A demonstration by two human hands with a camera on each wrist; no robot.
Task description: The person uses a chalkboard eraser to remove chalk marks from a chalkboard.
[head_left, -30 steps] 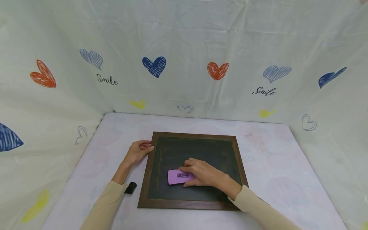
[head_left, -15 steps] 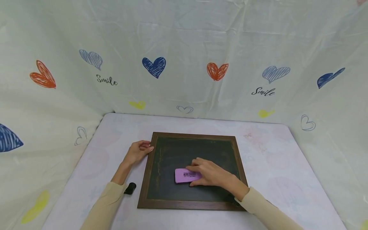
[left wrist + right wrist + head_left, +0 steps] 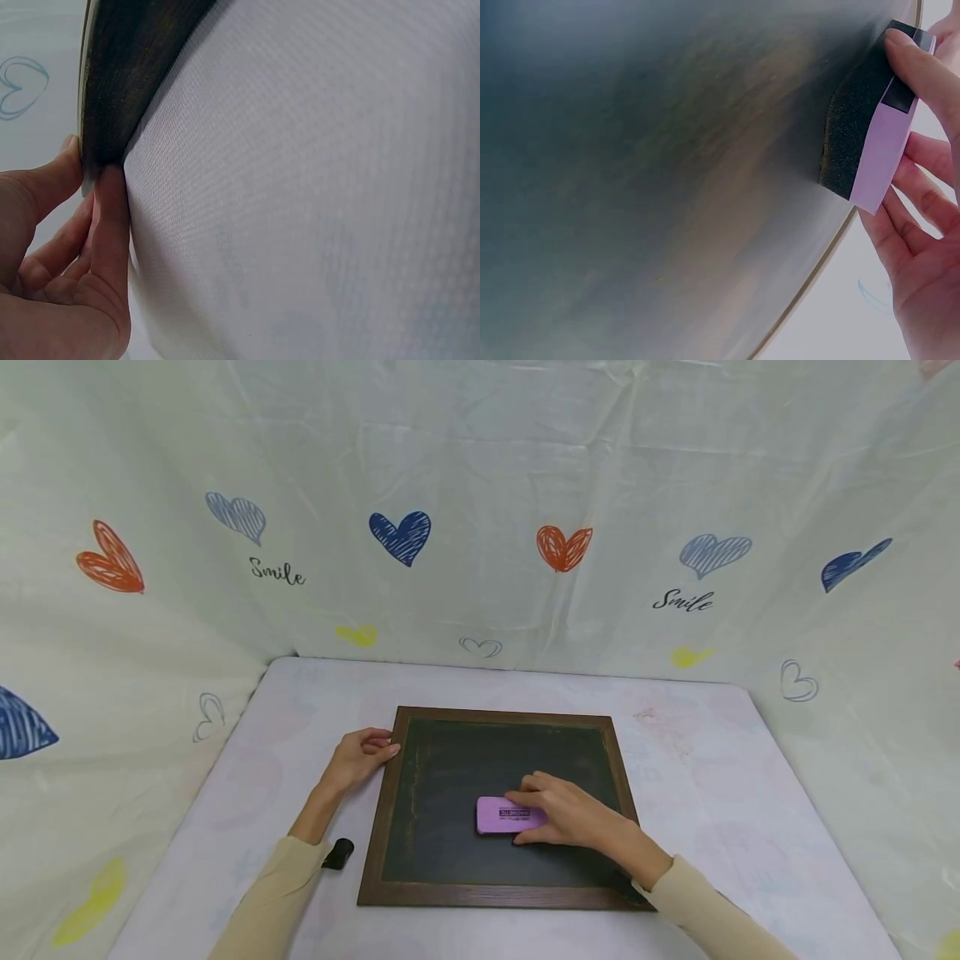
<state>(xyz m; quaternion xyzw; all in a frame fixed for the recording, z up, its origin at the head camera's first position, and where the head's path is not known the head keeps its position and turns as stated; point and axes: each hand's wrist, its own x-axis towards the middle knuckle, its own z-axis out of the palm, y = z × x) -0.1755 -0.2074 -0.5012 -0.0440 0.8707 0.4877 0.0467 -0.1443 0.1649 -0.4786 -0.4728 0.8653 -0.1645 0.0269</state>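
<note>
A framed chalkboard (image 3: 450,760) with a brown wooden border lies flat on the table. My left hand (image 3: 355,762) pinches its left border near the far corner; in the left wrist view, the thumb is on top of the frame (image 3: 124,71) and the fingers of that hand (image 3: 67,270) are at its underside. A purple magnetic eraser (image 3: 495,816) sits just right of the board's middle, gripped from the right by my right hand (image 3: 572,814). In the right wrist view the eraser's (image 3: 885,157) dark felt side faces the dark writing surface, with the thumb along one edge.
A small black object (image 3: 340,853) is beside the left sleeve cuff. Faint yellowish smears mark the board's left part. The pale patterned table (image 3: 697,843) extends around the board, and a white curtain (image 3: 480,460) printed with hearts hangs behind and at both sides.
My right hand has slid the eraser rightward over the board, from left of its middle to just right of it. My left hand has kept its hold on the border.
</note>
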